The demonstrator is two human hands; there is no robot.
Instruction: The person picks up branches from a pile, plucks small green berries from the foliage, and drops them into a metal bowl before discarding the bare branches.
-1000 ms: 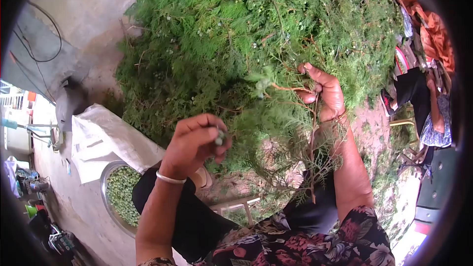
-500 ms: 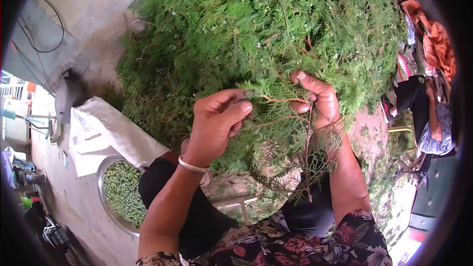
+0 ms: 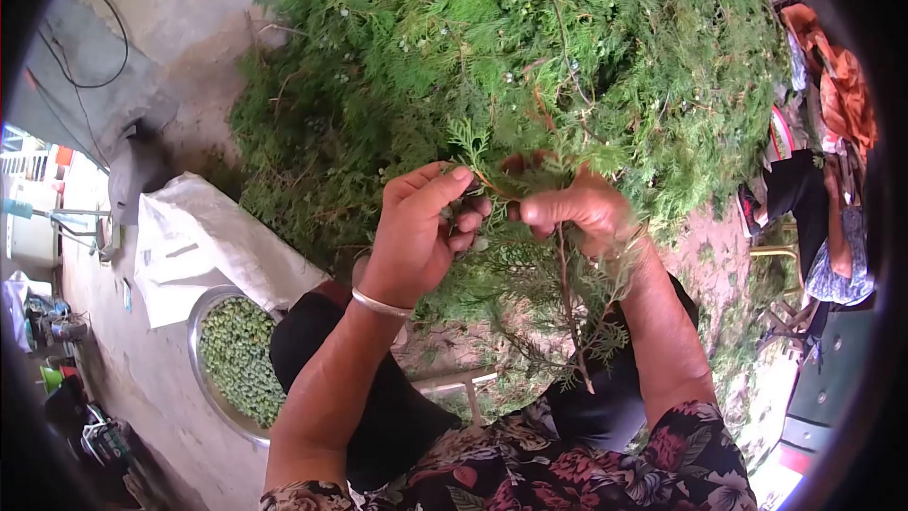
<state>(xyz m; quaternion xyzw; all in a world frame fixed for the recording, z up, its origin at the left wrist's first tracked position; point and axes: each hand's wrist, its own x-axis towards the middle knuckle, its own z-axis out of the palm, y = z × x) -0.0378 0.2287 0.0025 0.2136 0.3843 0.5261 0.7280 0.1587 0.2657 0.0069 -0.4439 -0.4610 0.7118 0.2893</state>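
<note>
My left hand (image 3: 416,227), with a bangle at the wrist, has its thumb and fingers pinched at the tip of a green sprig. My right hand (image 3: 582,213) is closed around the same leafy branch (image 3: 566,293), whose brown stem hangs down below it over my lap. Both hands are close together in front of a large heap of green branches (image 3: 454,57) with small pale cones among them. What lies between the left fingertips is too small to make out.
A round metal basin (image 3: 201,360) of small green cones stands at the lower left, beside a white sack (image 3: 199,237). Another person's arm (image 3: 837,218) shows at the right edge, near orange cloth (image 3: 837,85). A wooden stool part (image 3: 454,381) is below my hands.
My right hand has moved left toward my left hand and turned, its fingers now closed more over the branch. The branch has shifted slightly left with it.
</note>
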